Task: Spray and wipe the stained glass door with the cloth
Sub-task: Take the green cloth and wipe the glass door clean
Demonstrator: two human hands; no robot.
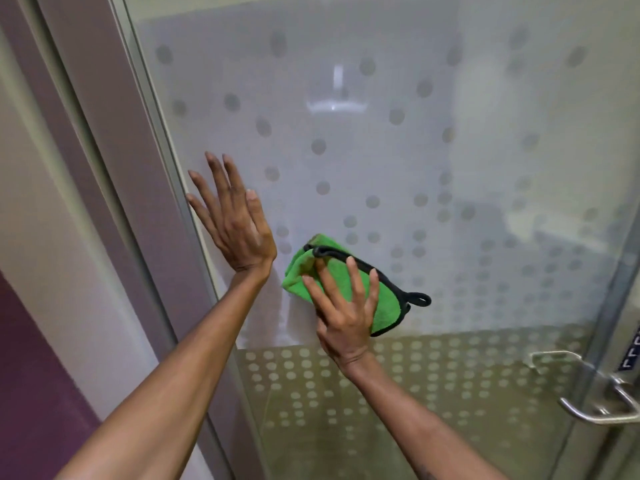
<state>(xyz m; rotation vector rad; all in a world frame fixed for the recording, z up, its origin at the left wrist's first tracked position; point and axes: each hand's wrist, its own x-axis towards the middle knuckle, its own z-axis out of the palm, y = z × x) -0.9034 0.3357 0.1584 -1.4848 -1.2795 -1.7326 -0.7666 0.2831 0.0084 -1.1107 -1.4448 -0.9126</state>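
The frosted glass door (398, 161) with a pattern of grey dots fills most of the view. A folded green cloth (384, 296) with black trim and a black loop lies flat against the glass at mid height. My right hand (341, 306) presses on the cloth with its fingers spread. My left hand (233, 216) rests flat on the glass near the door's left edge, fingers apart, holding nothing. No spray bottle is in view.
A grey metal door frame (152, 140) runs down the left side, with a purple and white wall (38, 358) beyond it. A metal lever handle (602, 407) sits at the door's lower right edge.
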